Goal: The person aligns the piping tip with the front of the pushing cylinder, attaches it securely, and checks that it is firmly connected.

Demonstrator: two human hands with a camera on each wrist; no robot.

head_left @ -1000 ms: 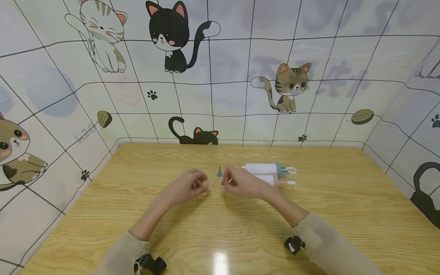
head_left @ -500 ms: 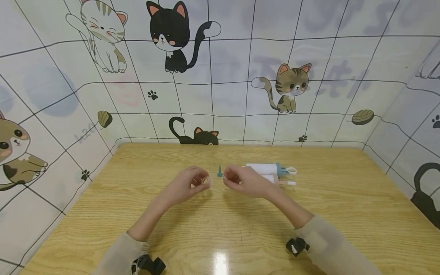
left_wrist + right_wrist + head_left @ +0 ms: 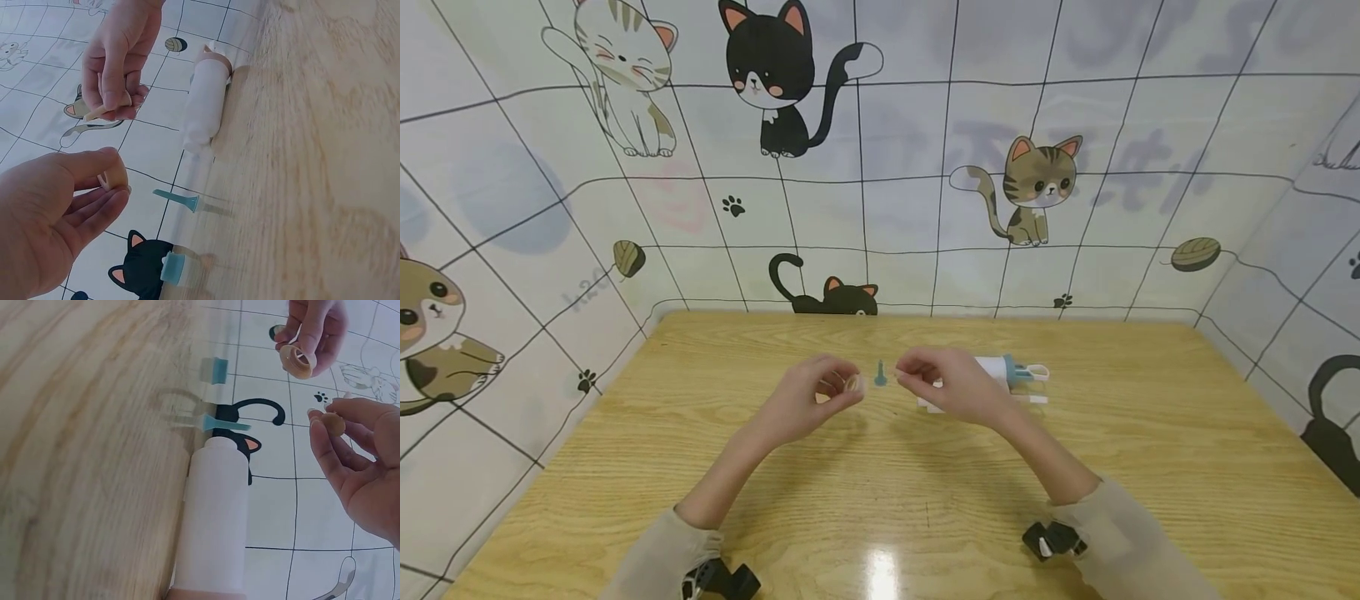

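Observation:
Near the middle of the table, my left hand (image 3: 808,396) pinches a beige ring-shaped collar (image 3: 114,174), whose opening shows in the right wrist view. Across from it, my right hand (image 3: 955,385) pinches a small beige nozzle piece; its round base (image 3: 334,424) faces the right wrist camera, and its narrow stem (image 3: 95,113) appears in the left wrist view. The two beige pieces are apart. A blue-green nozzle (image 3: 881,375) stands upright on the table between and beyond the hands. A blue-green collar (image 3: 173,269) sits farther left, hidden behind my left hand in the head view.
A white bottle with a blue-green top (image 3: 1009,369) lies on its side behind my right hand. Beside it lies another white bottle (image 3: 215,519) with a beige top, partly covered by that hand. A cat-patterned cloth (image 3: 910,208) walls the wooden table (image 3: 850,517).
Both hands have lifted a little, still pinching the beige pieces. My right hand has shifted right and away, covering more of the bottles; the left has drifted slightly right.

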